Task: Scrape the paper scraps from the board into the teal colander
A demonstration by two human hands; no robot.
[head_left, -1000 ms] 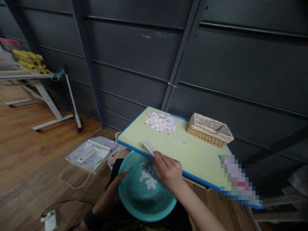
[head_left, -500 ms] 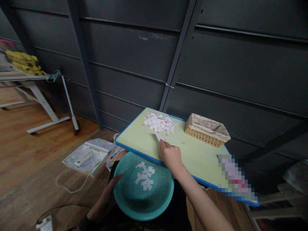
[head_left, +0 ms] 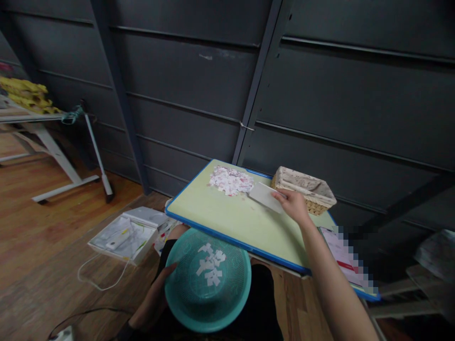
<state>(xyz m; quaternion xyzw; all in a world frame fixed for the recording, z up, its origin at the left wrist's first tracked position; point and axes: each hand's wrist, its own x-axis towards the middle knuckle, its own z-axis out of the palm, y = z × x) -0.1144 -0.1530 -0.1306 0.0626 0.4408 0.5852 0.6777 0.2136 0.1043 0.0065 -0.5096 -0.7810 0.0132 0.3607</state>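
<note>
My right hand (head_left: 293, 204) reaches over the pale green table (head_left: 227, 220) and pinches a white card (head_left: 265, 196), whose edge rests just right of a pile of small pink and white paper scraps (head_left: 229, 180). My left hand (head_left: 161, 284) grips the left rim of a teal plastic basin (head_left: 208, 279) held on my lap below the table's front edge. Several white paper scraps (head_left: 210, 267) lie in the basin's bottom.
A wicker basket (head_left: 305, 189) with a cloth lining stands on the table behind my right hand. Papers (head_left: 346, 258) lie at the table's right end. An open white box (head_left: 124, 232) with a cable sits on the wooden floor to the left. A dark panelled wall rises behind.
My right hand carried the white card from above the basin to the scrap pile, then swung it to the pile's right side near the basket. The basin stayed on my lap.
</note>
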